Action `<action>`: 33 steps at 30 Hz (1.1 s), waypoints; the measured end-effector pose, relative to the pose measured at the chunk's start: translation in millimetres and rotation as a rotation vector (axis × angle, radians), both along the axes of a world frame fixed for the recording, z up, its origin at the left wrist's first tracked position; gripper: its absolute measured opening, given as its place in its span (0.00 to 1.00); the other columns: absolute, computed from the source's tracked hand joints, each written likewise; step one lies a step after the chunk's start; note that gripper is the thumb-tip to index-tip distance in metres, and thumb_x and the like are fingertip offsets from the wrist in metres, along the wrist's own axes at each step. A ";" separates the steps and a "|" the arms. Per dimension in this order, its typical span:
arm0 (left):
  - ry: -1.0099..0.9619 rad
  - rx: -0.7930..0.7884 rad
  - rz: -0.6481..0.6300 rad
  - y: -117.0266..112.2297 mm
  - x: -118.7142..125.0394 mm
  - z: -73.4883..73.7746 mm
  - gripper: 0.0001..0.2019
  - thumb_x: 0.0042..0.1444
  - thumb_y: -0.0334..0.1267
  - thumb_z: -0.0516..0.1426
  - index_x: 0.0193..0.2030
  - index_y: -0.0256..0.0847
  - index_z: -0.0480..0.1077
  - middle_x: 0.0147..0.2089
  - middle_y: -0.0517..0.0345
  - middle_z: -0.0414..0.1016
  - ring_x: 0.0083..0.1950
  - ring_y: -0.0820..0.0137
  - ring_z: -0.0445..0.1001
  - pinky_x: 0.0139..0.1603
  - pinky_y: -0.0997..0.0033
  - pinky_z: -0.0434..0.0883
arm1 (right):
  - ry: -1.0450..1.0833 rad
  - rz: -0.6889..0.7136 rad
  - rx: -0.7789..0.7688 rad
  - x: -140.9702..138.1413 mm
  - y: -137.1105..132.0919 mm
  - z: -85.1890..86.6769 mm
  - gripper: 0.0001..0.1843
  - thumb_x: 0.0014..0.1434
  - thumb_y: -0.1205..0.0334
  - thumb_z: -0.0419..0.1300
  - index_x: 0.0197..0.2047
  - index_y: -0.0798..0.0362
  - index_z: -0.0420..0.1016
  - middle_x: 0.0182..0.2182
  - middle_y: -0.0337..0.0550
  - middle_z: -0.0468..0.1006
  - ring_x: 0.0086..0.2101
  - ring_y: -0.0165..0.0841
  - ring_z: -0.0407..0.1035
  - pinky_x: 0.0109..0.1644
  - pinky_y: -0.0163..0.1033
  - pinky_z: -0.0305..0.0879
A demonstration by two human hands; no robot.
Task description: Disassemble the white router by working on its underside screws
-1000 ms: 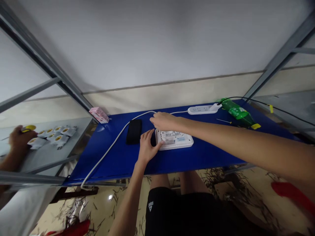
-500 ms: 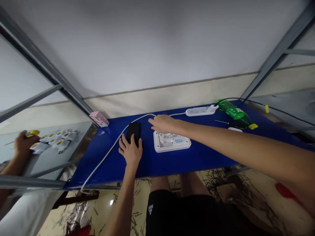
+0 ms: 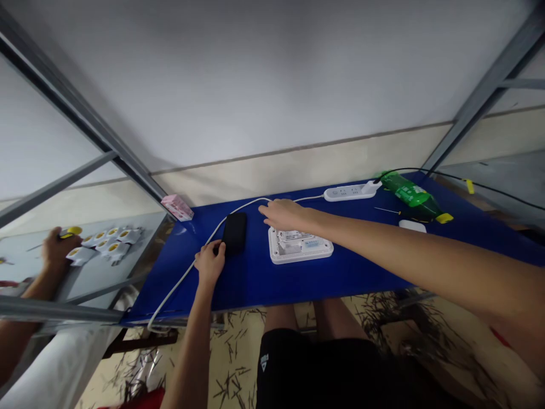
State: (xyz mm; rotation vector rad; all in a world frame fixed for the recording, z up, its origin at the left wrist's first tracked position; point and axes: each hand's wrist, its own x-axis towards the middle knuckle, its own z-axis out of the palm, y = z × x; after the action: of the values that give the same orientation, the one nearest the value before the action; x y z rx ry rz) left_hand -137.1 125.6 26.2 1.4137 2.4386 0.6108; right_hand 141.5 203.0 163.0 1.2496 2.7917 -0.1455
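Note:
My left hand (image 3: 210,262), fingers curled and thumb drawn in, is at the lower left edge of a black phone-like slab (image 3: 234,233). The white cable (image 3: 179,278) runs by this hand. Whatever lies between these fingertips is too small to make out. My right hand (image 3: 283,215) is closed over the far left part of a white plastic device (image 3: 301,250), its fingers bent downward. What those fingers grip is hidden. The device lies flat on the blue tabletop (image 3: 264,287), with vents, corner holes and a label showing.
A white power strip (image 3: 349,192) with a plug, a green bottle (image 3: 411,193), a thin screwdriver (image 3: 387,211) and a small white piece (image 3: 412,226) lie right. A pink box (image 3: 177,207) stands left. Beyond the metal frame, another person's hand (image 3: 57,250) holds a tool near several white-and-yellow sockets (image 3: 106,241).
My left hand has slid off the black slab toward its lower left side, and its spread fingers have curled in. My right hand stays at the white device.

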 end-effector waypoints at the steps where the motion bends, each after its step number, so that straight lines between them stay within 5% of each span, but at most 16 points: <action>1: -0.008 -0.014 0.001 1.6 -0.9 -1.2 0.20 0.79 0.49 0.57 0.68 0.47 0.82 0.72 0.41 0.86 0.77 0.38 0.77 0.80 0.37 0.70 | 0.011 -0.001 0.003 0.2 0.7 -1.5 0.18 0.83 0.61 0.61 0.68 0.58 0.81 0.56 0.65 0.88 0.49 0.47 0.80 0.45 0.44 0.62; 8: -0.038 -0.050 -0.006 3.4 0.6 -4.3 0.28 0.73 0.60 0.65 0.71 0.47 0.78 0.78 0.40 0.81 0.82 0.34 0.71 0.85 0.34 0.62 | 0.046 0.009 0.000 1.5 5.0 -9.7 0.15 0.83 0.62 0.60 0.65 0.57 0.82 0.56 0.64 0.87 0.50 0.47 0.80 0.45 0.45 0.62; 25: -0.127 -0.054 0.039 13.9 -9.3 0.8 0.23 0.67 0.61 0.69 0.60 0.49 0.83 0.65 0.46 0.90 0.78 0.40 0.79 0.80 0.44 0.73 | 0.034 0.023 0.007 2.3 5.9 -12.8 0.16 0.83 0.63 0.58 0.65 0.57 0.83 0.59 0.64 0.85 0.52 0.48 0.79 0.43 0.45 0.59; 33: -0.109 -0.036 0.050 13.0 -7.4 -2.3 0.23 0.63 0.60 0.73 0.58 0.52 0.83 0.66 0.48 0.89 0.77 0.37 0.80 0.80 0.38 0.73 | 0.022 0.026 0.019 0.5 7.3 -13.1 0.17 0.84 0.62 0.57 0.64 0.54 0.84 0.59 0.62 0.86 0.51 0.46 0.80 0.44 0.45 0.63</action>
State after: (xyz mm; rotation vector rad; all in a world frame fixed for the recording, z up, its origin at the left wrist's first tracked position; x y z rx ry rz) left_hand -144.5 138.6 23.9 1.2753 2.3936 0.6336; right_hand 142.0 210.2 149.9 1.2224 2.8334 -0.1324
